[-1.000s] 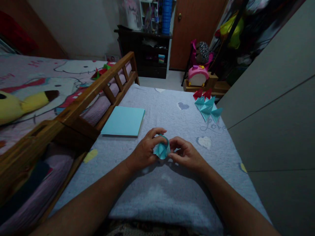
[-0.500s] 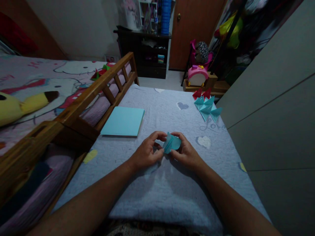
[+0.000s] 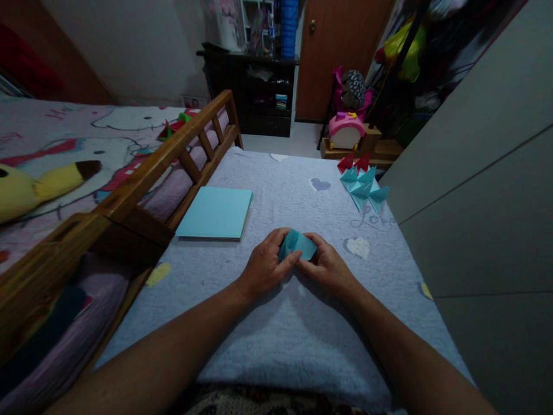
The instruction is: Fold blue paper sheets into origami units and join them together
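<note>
Between my hands is a small folded piece of teal paper (image 3: 303, 246), held just above the light blue cloth. My left hand (image 3: 270, 259) is closed on its left side, with the thumb pressed across the front near the lower edge. My right hand (image 3: 329, 262) grips the right side, thumb below and fingers behind. The fingers partly cover the paper, so its full shape is hidden. Ahead and to the left lies a stack of square teal paper (image 3: 216, 213). Several teal folded paper pieces (image 3: 363, 187) stand at the far right, with red folded paper pieces (image 3: 354, 163) behind them.
The heart-patterned cloth (image 3: 280, 178) covers the surface in front of me. A wooden rail (image 3: 173, 150) runs along the left, beside a bed with a yellow plush toy (image 3: 47, 184). A pale panel (image 3: 484, 184) rises on the right. Beyond stand a dark cabinet (image 3: 250, 98) and a pink toy (image 3: 346, 131).
My left hand has moved slightly right and closed in on the paper, its thumb now across the front. The paper has turned and shows a flatter face.
</note>
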`<action>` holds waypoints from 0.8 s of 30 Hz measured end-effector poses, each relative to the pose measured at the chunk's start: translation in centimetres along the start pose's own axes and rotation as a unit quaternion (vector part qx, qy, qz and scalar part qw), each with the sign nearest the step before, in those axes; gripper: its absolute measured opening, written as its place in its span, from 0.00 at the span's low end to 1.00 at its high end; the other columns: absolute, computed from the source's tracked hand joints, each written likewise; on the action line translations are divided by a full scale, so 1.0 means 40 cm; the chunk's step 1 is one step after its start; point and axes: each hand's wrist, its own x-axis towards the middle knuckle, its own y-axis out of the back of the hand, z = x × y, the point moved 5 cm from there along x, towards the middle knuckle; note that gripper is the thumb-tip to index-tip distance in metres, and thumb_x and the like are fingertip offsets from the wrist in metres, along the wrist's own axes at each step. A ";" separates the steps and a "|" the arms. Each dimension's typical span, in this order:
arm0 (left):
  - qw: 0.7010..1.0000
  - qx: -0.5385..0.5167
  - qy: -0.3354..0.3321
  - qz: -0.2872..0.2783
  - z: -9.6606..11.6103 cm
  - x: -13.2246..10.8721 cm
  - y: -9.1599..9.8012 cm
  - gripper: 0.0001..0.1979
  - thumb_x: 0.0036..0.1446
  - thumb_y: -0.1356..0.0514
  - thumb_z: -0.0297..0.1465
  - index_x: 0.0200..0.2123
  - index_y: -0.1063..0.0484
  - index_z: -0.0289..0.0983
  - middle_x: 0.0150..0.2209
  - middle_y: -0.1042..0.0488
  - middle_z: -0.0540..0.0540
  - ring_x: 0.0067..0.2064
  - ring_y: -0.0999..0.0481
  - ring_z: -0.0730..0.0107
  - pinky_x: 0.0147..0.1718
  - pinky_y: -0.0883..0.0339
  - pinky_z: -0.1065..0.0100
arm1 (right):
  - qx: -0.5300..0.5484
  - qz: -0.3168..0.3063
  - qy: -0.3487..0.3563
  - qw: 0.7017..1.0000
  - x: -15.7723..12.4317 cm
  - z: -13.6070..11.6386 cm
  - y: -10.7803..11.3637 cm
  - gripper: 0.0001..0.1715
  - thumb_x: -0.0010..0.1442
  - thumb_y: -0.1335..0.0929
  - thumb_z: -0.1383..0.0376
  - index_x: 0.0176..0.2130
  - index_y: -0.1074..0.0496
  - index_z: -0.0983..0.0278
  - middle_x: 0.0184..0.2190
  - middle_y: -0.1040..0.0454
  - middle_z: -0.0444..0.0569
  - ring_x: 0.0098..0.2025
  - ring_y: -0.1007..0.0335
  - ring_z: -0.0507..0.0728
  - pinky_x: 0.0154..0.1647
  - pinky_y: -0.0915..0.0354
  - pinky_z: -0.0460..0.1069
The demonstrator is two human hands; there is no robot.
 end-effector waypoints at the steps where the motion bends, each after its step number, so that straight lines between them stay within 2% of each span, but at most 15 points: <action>1: 1.000 0.006 -0.008 0.003 0.002 0.001 0.000 0.13 0.64 0.42 0.36 0.49 0.33 0.37 0.46 0.27 0.43 0.47 0.26 0.60 0.46 0.31 0.60 | -0.008 0.004 -0.005 1.000 -0.001 0.002 0.003 0.24 0.56 0.30 0.62 0.52 0.35 0.62 0.34 0.30 0.43 0.29 0.36 0.51 0.29 0.38 0.47; 5: 0.999 0.023 -0.028 0.014 0.007 0.006 -0.002 0.08 0.63 0.42 0.32 0.44 0.31 0.36 0.40 0.27 0.45 0.43 0.26 0.62 0.43 0.32 0.62 | -0.027 0.020 0.019 0.999 -0.006 0.000 0.016 0.39 0.54 0.29 0.63 0.60 0.46 0.59 0.35 0.33 0.42 0.29 0.36 0.51 0.27 0.40 0.46; 7: 0.999 0.031 -0.031 0.021 0.007 0.007 -0.003 0.08 0.62 0.41 0.30 0.44 0.31 0.36 0.39 0.27 0.46 0.41 0.26 0.63 0.41 0.32 0.64 | -0.023 0.022 0.043 0.999 -0.009 -0.006 0.022 0.41 0.53 0.28 0.64 0.60 0.49 0.57 0.39 0.33 0.43 0.32 0.34 0.51 0.29 0.39 0.46; 9: 0.998 0.038 -0.040 0.030 0.007 0.007 -0.001 0.08 0.61 0.41 0.29 0.44 0.30 0.36 0.39 0.26 0.46 0.40 0.26 0.64 0.39 0.32 0.65 | -0.020 0.024 0.052 0.998 -0.011 -0.008 0.027 0.37 0.52 0.28 0.64 0.56 0.47 0.56 0.42 0.33 0.44 0.33 0.33 0.52 0.29 0.37 0.46; 11: 0.996 0.054 -0.060 0.048 0.009 0.006 0.005 0.08 0.61 0.41 0.28 0.45 0.30 0.36 0.39 0.25 0.46 0.38 0.26 0.65 0.38 0.32 0.66 | -0.027 0.018 0.056 0.998 -0.011 -0.008 0.028 0.28 0.54 0.29 0.65 0.50 0.43 0.56 0.40 0.34 0.44 0.33 0.33 0.52 0.30 0.37 0.47; 14: 0.986 0.105 -0.109 0.074 0.019 -0.001 0.013 0.09 0.62 0.43 0.27 0.46 0.29 0.36 0.37 0.25 0.46 0.37 0.26 0.66 0.36 0.33 0.67 | -0.084 0.001 0.101 0.991 -0.011 -0.019 0.023 0.19 0.57 0.31 0.66 0.47 0.37 0.58 0.38 0.33 0.44 0.36 0.33 0.55 0.37 0.35 0.50; 18: 0.973 0.160 -0.147 0.073 0.032 -0.010 0.011 0.07 0.62 0.44 0.27 0.43 0.29 0.37 0.35 0.26 0.46 0.35 0.27 0.65 0.35 0.33 0.66 | -0.162 -0.007 0.164 0.973 -0.012 -0.038 0.013 0.18 0.59 0.31 0.67 0.49 0.33 0.59 0.43 0.31 0.49 0.47 0.34 0.60 0.50 0.36 0.56; 21: 0.978 0.148 -0.134 0.054 0.036 -0.009 0.002 0.05 0.60 0.41 0.29 0.40 0.29 0.37 0.34 0.27 0.47 0.35 0.27 0.65 0.35 0.32 0.66 | -0.220 -0.011 0.149 0.964 -0.012 -0.033 0.009 0.15 0.59 0.32 0.69 0.47 0.30 0.60 0.43 0.31 0.51 0.48 0.35 0.61 0.51 0.36 0.56; 24: 0.986 0.124 -0.106 0.024 0.034 -0.003 -0.011 0.06 0.59 0.39 0.31 0.39 0.30 0.37 0.34 0.27 0.48 0.34 0.26 0.66 0.34 0.33 0.66 | -0.272 -0.009 0.127 0.954 -0.013 -0.021 0.008 0.18 0.57 0.31 0.69 0.49 0.28 0.61 0.47 0.31 0.53 0.51 0.36 0.63 0.54 0.37 0.59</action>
